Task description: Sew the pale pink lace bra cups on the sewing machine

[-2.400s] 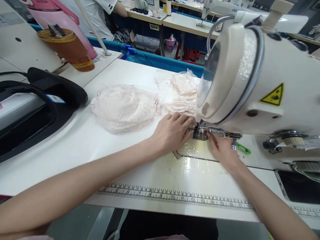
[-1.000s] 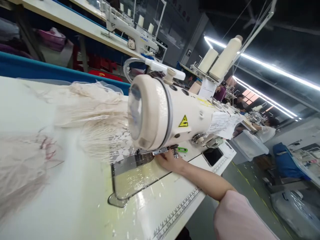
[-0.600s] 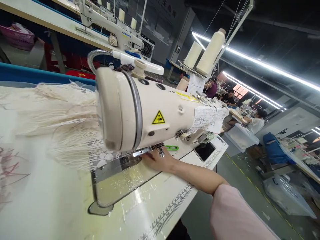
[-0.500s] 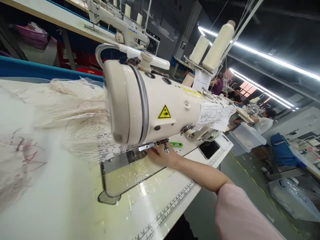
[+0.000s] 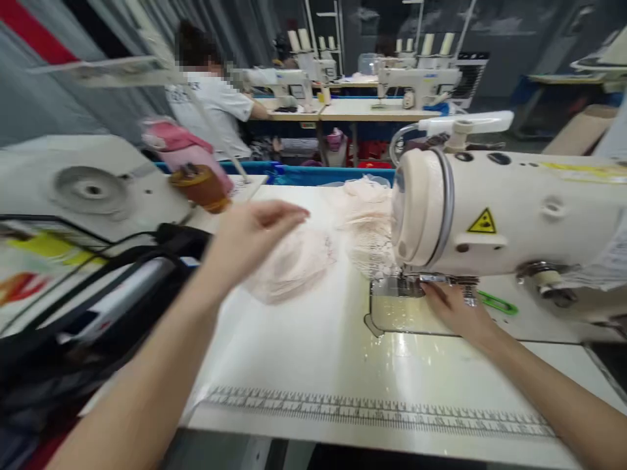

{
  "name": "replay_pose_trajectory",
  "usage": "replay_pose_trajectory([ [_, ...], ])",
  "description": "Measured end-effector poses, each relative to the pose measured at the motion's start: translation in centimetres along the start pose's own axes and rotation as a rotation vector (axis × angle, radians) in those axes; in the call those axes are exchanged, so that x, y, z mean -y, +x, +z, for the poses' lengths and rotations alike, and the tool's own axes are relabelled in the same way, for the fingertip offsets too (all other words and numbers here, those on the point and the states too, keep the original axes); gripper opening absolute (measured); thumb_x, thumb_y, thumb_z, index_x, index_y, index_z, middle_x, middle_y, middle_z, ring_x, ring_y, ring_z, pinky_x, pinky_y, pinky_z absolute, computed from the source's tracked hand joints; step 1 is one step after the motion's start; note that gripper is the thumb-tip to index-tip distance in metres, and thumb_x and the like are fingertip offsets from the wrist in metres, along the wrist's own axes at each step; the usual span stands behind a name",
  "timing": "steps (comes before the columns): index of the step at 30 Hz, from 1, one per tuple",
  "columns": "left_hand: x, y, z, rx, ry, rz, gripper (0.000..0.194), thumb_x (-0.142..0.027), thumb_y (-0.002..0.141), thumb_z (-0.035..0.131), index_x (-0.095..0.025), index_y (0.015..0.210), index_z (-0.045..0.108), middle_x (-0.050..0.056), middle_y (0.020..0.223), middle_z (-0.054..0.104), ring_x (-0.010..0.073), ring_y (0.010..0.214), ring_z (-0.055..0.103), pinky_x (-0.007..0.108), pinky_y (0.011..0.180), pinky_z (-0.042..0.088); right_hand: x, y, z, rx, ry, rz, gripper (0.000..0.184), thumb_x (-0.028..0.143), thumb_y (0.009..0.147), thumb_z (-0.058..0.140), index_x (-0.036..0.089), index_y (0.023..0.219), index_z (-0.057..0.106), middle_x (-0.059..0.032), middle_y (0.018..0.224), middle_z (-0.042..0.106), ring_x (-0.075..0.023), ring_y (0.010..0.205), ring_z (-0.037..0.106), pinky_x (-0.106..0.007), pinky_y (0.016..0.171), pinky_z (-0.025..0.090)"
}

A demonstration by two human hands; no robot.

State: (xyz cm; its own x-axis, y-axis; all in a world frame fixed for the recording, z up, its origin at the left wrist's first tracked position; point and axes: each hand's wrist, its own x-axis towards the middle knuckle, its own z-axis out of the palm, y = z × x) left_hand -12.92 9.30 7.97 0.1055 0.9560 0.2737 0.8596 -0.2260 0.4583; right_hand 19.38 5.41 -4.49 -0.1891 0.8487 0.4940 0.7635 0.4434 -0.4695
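Observation:
My right hand (image 5: 453,308) lies flat on the metal needle plate (image 5: 392,312), fingertips by the presser foot under the head of the cream sewing machine (image 5: 514,209). My left hand (image 5: 252,232) hangs in the air above the white table (image 5: 304,339), blurred by motion, with nothing visibly in it. Just beyond it lies a pile of pale pink lace pieces (image 5: 298,261). A second lace pile (image 5: 365,202) sits behind the needle, partly hidden by the machine head.
A black bag (image 5: 147,261) lies at the table's left edge. Behind it stand an amber tumbler (image 5: 200,186) and a pink jug (image 5: 181,147). A green clip (image 5: 494,302) rests on the machine bed. A ruler strip (image 5: 372,408) runs along the front. A person in white (image 5: 210,104) sits at the back.
The view has swung from the right back to the table. My left hand, out of sight before, is now lifted over the lace pile. My right hand has stayed by the presser foot.

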Motion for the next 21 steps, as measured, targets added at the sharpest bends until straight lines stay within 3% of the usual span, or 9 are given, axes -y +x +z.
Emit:
replay_pose_trajectory([
  [2,0.6,-1.4,1.0,0.021,0.114,-0.03,0.02,-0.031,0.089,0.058,-0.016,0.101,0.065,0.005,0.099,0.068,0.0196,0.087,0.064,0.034,0.079,0.052,-0.2,-0.2,0.1,-0.006,-0.061,-0.013,0.026,0.034,0.091,0.047,0.024,0.084,0.069,-0.0073,0.084,0.071,-0.0253,0.079,0.065,-0.041,0.071,0.053],
  [5,1.0,-2.5,4.2,0.023,0.278,-0.022,0.018,-0.029,0.085,0.059,-0.019,0.098,0.066,0.007,0.101,0.068,0.025,0.097,0.061,0.033,0.076,0.048,-0.5,-0.3,0.2,0.018,-0.095,-0.053,0.029,0.034,0.092,0.046,0.022,0.084,0.071,-0.007,0.081,0.072,-0.0246,0.078,0.066,-0.039,0.069,0.053],
  [9,0.8,-2.8,6.3,-0.031,0.365,-0.034,0.025,-0.028,0.09,0.043,-0.018,0.091,0.067,0.01,0.101,0.067,0.0255,0.094,0.061,0.033,0.071,0.045,-1.0,-0.1,0.4,-0.007,-0.108,-0.138,0.032,0.03,0.093,0.043,0.02,0.098,0.073,-0.0082,0.087,0.074,-0.0268,0.085,0.067,-0.042,0.075,0.052],
  [14,0.7,-2.3,5.3,-0.084,0.311,-0.091,0.026,-0.025,0.083,0.044,-0.02,0.079,0.069,0.006,0.089,0.07,0.0217,0.081,0.064,0.03,0.07,0.045,-1.5,0.2,0.7,0.023,-0.189,-0.157,0.033,0.028,0.091,0.043,0.019,0.102,0.073,-0.0071,0.074,0.072,-0.0255,0.067,0.064,-0.039,0.064,0.049],
  [18,1.0,-1.8,4.1,-0.121,0.188,-0.156,0.025,-0.027,0.078,0.048,-0.019,0.079,0.072,0.003,0.081,0.073,0.0193,0.076,0.066,0.026,0.071,0.047,-1.4,0.3,0.7,-0.026,-0.148,-0.189,0.03,0.024,0.09,0.045,0.022,0.104,0.072,-0.0058,0.09,0.073,-0.0252,0.08,0.064,-0.039,0.073,0.049],
  [21,1.2,-1.8,3.0,-0.132,0.111,-0.196,0.025,-0.031,0.075,0.052,-0.017,0.078,0.073,0.002,0.075,0.073,0.0187,0.071,0.066,0.024,0.066,0.048,-1.4,0.3,0.7,-0.073,-0.14,-0.222,0.029,0.022,0.09,0.047,0.021,0.102,0.072,-0.0066,0.09,0.073,-0.0244,0.081,0.062,-0.041,0.079,0.048],
])
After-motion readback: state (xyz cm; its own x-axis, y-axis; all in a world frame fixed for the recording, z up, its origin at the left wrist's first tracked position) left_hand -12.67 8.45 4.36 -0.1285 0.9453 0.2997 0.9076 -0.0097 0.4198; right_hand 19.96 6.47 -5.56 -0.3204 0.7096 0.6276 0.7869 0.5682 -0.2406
